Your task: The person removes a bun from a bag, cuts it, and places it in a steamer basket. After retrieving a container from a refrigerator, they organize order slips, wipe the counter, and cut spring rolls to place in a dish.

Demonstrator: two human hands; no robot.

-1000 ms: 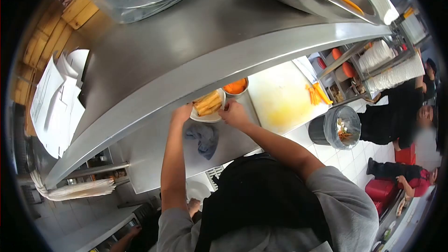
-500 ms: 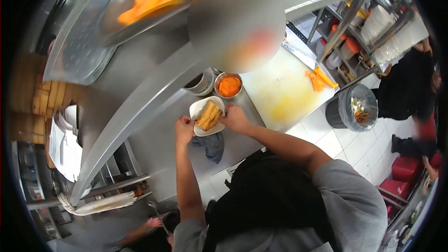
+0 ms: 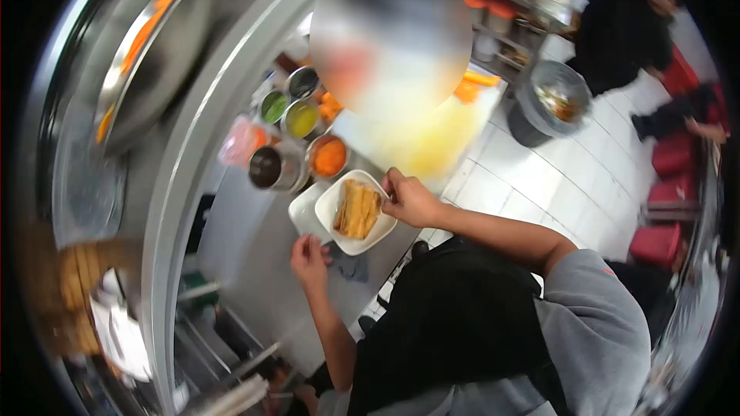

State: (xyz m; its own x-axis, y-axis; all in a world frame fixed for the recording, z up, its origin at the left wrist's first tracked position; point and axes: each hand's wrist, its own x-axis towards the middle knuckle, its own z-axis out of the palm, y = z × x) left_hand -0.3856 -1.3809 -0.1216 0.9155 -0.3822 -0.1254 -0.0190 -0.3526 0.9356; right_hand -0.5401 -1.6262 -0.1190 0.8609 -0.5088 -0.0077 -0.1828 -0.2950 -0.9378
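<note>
A white bowl (image 3: 355,243) holds golden-brown fried rolls (image 3: 358,209). My right hand (image 3: 410,199) grips its right rim, fingers closed. Partly beneath and left of that bowl shows another white dish (image 3: 302,214). My left hand (image 3: 309,257) is near the dish's lower edge, apart from the bowl, with its fingers bent close together; anything between them is too small to make out. A dark grey cloth (image 3: 351,266) lies on the steel counter below the bowl, beside my left hand.
Beyond the bowl stand a metal cup of orange slices (image 3: 329,156), a dark-filled container (image 3: 266,167) and a yellow-filled container (image 3: 301,119). A cutting board (image 3: 401,139) lies behind. A lined bin (image 3: 530,112) and a person in black (image 3: 620,27) are at right.
The view has turned and shifted. My left hand has let go of the bowl, which my right hand still holds. A second white dish now shows under it.
</note>
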